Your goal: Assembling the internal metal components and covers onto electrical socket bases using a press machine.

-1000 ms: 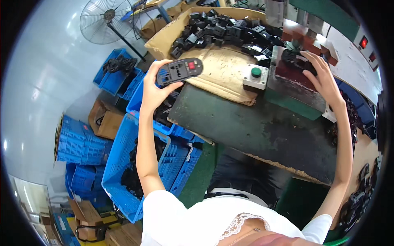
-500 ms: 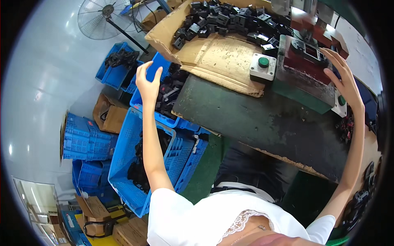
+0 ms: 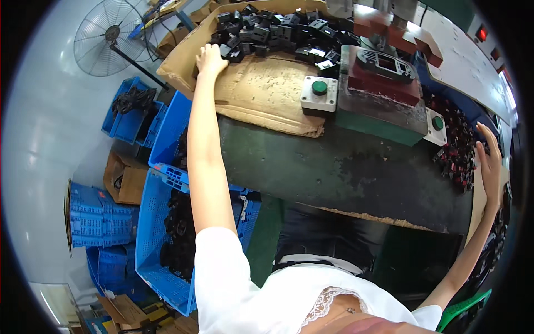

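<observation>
My left hand (image 3: 211, 60) reaches into the open cardboard box (image 3: 272, 94), at the left end of a heap of black plastic housings (image 3: 267, 33). Its fingers bend downward with the tips hidden, so whether it grips a housing does not show. Out to the right, my right hand (image 3: 488, 161) is raised with fingers apart and nothing in them, beside a pile of small red and black parts (image 3: 457, 139). A black panel with cut-outs (image 3: 385, 64) lies on the dark red fixture (image 3: 384, 91) of the press, touched by neither hand.
Green push buttons on white boxes flank the press base, one left (image 3: 319, 93) and one right (image 3: 435, 127). Blue crates (image 3: 149, 239) holding black parts stand left of the dark worktable (image 3: 334, 172). Farther back is a standing fan (image 3: 111, 36).
My left hand has moved from above the blue crates into the cardboard box. My right hand has drawn away from the fixture toward the right. The black panel stays on the fixture.
</observation>
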